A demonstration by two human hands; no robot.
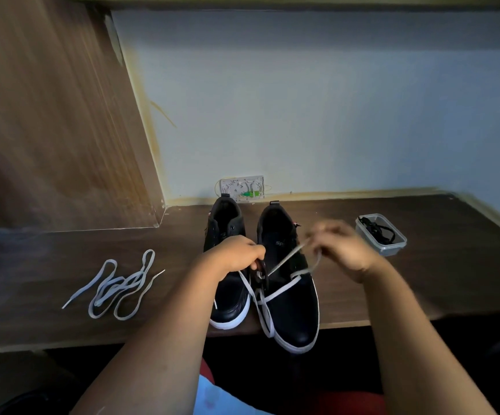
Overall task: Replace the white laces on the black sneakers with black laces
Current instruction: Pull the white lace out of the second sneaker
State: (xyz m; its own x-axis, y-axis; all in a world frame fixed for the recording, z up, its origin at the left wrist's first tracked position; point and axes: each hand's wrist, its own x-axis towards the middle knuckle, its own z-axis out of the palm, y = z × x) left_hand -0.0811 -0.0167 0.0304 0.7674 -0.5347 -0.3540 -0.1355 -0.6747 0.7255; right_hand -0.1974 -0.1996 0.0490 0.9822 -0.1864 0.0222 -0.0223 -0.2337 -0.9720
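Two black sneakers with white soles stand side by side on the dark wooden desk (422,280), toes toward me. The left sneaker (228,301) has no lace. The right sneaker (293,310) still carries a white lace (281,287) through its lower eyelets, with loose ends trailing over the toe. My left hand (236,256) grips the tongue and left flap of the right sneaker. My right hand (338,247), blurred, pinches the white lace above the shoe's right side. A removed white lace (117,286) lies coiled on the desk at the left.
A clear plastic box (382,235) holding black laces sits to the right of the shoes. A white wall socket plate (242,187) is behind them. A wooden side panel (48,130) rises at the left. The desk's front edge runs just under the toes.
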